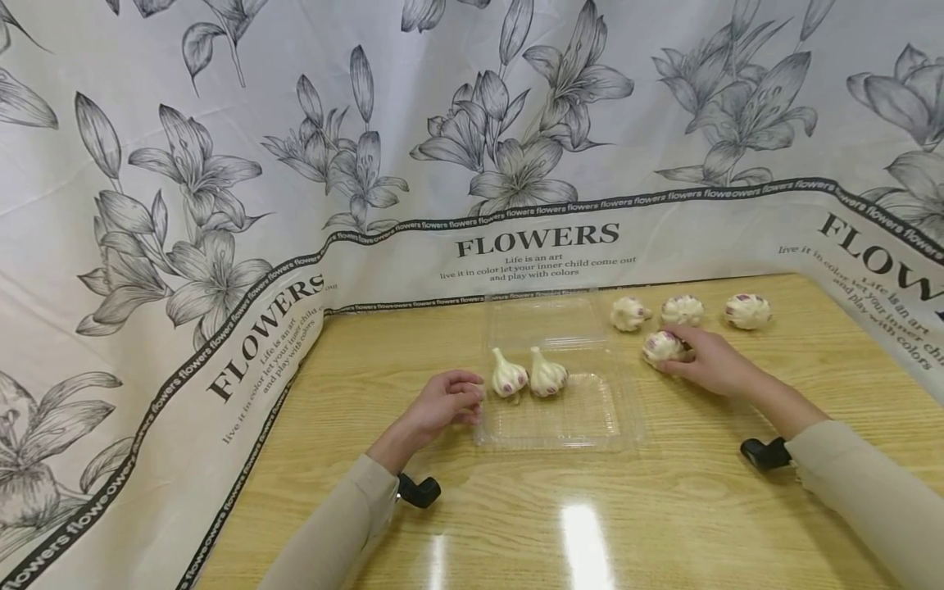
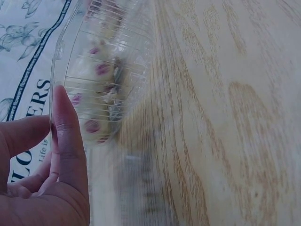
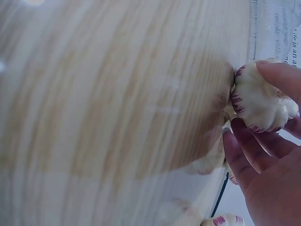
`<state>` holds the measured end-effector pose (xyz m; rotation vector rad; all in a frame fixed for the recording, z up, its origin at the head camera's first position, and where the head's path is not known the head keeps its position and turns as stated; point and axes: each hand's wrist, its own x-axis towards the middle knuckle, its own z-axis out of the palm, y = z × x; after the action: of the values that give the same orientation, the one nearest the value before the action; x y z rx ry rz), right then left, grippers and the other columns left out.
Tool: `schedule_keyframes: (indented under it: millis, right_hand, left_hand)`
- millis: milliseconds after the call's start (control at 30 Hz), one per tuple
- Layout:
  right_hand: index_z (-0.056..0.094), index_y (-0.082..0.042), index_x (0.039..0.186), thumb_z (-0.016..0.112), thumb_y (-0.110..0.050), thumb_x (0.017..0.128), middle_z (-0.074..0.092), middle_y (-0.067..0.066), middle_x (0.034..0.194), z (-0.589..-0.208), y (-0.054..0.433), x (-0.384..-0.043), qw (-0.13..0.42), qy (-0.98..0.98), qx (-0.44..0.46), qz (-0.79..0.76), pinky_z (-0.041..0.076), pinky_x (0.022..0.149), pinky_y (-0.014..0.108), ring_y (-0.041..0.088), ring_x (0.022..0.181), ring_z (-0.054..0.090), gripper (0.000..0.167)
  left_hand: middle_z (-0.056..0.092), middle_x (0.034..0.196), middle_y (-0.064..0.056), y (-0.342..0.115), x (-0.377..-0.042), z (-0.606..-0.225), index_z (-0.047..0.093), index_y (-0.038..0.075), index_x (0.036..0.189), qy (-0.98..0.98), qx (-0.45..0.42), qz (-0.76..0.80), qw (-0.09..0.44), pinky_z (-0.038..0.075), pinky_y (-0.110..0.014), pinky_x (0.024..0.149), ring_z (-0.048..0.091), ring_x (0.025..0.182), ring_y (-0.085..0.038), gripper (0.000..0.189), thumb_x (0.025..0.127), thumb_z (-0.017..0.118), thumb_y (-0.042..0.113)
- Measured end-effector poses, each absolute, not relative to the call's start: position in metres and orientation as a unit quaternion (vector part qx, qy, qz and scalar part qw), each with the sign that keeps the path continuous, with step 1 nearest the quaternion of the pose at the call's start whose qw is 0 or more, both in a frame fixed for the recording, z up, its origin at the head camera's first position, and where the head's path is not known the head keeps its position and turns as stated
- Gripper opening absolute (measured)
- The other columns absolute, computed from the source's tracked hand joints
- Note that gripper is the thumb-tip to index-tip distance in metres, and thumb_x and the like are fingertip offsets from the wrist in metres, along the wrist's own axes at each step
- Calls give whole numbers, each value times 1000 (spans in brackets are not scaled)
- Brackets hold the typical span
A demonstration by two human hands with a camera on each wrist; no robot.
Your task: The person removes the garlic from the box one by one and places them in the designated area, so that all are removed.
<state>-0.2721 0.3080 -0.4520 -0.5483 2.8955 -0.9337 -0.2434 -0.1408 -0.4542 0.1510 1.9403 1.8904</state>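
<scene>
A clear plastic clamshell box lies with its lid folded back on the table, two garlic bulbs side by side in its left part. At the box's left side is my left hand; in the left wrist view its thumb and a finger pinch the clear rim. Right of the box, my right hand holds a white garlic bulb with purple streaks. The right wrist view shows that bulb between thumb and fingers, at the tabletop or just over it; I cannot tell which.
Behind the right hand, three more garlic bulbs stand in a row: one on the left, one in the middle, one on the right. A flower-printed curtain borders the wooden table at the back and sides.
</scene>
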Motion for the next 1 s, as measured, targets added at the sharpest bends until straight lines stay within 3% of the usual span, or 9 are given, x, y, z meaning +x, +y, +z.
schedule_keyframes:
  millis: [400, 833, 1000]
  right_hand:
    - [43, 10, 147, 71, -29, 98, 56, 34, 133, -452, 309, -268, 20, 933, -194, -302, 55, 89, 59, 50, 112, 63, 69]
    - [45, 10, 145, 75, -27, 95, 60, 31, 129, -454, 309, -265, 23, 934, -205, -293, 56, 83, 50, 41, 108, 64, 69]
    - [39, 9, 150, 77, -29, 94, 57, 35, 131, -452, 310, -264, 23, 931, -206, -300, 58, 83, 51, 42, 107, 64, 77]
  left_hand:
    - [63, 94, -5, -141, -243, -455, 51, -11, 134, 699, 53, 681, 211, 60, -27, 68, 63, 77, -13, 35, 101, 57, -2]
    - [63, 95, -7, -141, -244, -457, 51, -11, 133, 699, 55, 682, 210, 60, -28, 68, 63, 77, -14, 33, 101, 57, -3]
    - [63, 96, -7, -141, -244, -455, 51, -10, 134, 699, 52, 681, 211, 60, -28, 68, 63, 78, -14, 34, 101, 57, -2]
